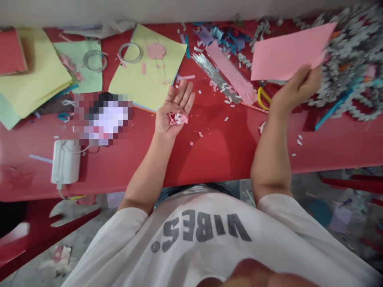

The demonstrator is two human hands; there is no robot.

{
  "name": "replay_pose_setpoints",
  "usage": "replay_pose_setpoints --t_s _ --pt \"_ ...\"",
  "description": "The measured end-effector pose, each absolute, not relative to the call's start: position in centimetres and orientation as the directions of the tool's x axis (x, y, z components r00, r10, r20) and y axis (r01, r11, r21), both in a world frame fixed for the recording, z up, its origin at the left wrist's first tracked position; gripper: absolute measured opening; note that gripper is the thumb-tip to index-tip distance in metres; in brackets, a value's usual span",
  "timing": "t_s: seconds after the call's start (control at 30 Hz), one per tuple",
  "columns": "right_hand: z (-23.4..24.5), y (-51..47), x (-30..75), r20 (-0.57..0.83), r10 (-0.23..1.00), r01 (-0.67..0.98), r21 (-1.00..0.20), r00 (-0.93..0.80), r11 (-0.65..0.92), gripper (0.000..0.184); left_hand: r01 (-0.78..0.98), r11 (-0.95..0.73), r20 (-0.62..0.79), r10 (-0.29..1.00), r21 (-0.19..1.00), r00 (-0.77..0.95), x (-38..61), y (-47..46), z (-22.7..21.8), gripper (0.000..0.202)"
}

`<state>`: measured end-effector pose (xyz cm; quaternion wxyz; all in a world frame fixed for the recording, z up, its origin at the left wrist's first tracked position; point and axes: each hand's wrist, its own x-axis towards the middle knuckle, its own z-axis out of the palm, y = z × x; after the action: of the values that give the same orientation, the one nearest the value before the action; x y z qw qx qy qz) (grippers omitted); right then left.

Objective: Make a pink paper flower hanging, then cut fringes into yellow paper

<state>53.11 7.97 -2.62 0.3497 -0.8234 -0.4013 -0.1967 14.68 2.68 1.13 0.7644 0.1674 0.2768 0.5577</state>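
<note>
My left hand (175,111) lies palm up on the red table (209,155), fingers spread, with crumpled pink paper scraps (178,118) resting in the palm. Raised at the right, my right hand (296,89) pinches the corner of a pink paper sheet (289,52). Below that hand are yellow-handled scissors (263,97), partly hidden by it. A long pink paper strip (230,71) and a bundle of silver strips (214,75) lie between my hands. Small paper bits are scattered around both.
A yellow-green sheet (146,63) with a tape ring (130,52) lies beyond my left hand. A heap of grey paper garland (350,67) fills the far right. A white plug adapter (66,161) and a pixelated blurred object (103,118) sit at the left. The table's near edge crosses my forearms.
</note>
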Motion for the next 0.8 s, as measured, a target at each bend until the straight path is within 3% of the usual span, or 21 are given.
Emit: replay_pose_setpoints --t_s 0.07,0.1,0.17,0.27,0.33,0.4,0.5,0.7,0.8 --pt "-1.9 7.3 51.7 0.65 0.518 0.826 -0.503 0.556 -0.254 0.11 -0.772 0.307 -0.219 0.95 0.557 0.22 14.6 2.5 1.4 0.045" --pt "-1.6 6.8 50.5 0.679 0.544 0.844 -0.523 0.494 -0.113 0.107 -0.773 0.304 -0.217 0.952 0.558 0.217 14.5 2.5 1.5 0.046" --pt "-1.6 5.6 47.3 0.716 0.663 0.821 -0.502 0.219 0.271 0.086 -0.766 0.304 -0.234 0.95 0.567 0.204 14.1 2.7 1.5 0.048" --pt "-2.4 3.9 42.6 0.54 0.825 0.752 -0.471 -0.168 0.462 0.046 -0.761 0.295 -0.284 0.947 0.578 0.151 13.0 3.5 1.4 0.056" --pt "-3.2 3.3 40.6 0.307 0.869 0.726 -0.479 -0.387 0.493 0.03 -0.777 0.265 -0.295 0.95 0.571 0.108 12.1 4.0 1.1 0.063" --pt "-3.7 3.1 39.6 0.195 0.859 0.705 -0.501 -0.473 0.502 0.027 -0.793 0.23 -0.295 0.953 0.564 0.066 11.4 4.4 0.9 0.07" --pt "-3.7 3.0 39.5 0.209 0.86 0.694 -0.518 -0.465 0.501 0.029 -0.796 0.205 -0.282 0.958 0.569 0.045 11.1 4.6 0.6 0.072" --pt "-3.7 2.8 39.1 0.171 0.888 0.761 -0.463 -0.427 0.455 0.033 -0.815 0.229 -0.227 0.966 0.532 0.123 11.9 4.6 -0.4 0.058" --pt "-4.0 2.5 38.1 0.173 0.908 0.811 -0.409 -0.381 0.418 0.021 -0.794 0.258 -0.243 0.959 0.551 0.143 12.1 4.6 -0.8 0.055"
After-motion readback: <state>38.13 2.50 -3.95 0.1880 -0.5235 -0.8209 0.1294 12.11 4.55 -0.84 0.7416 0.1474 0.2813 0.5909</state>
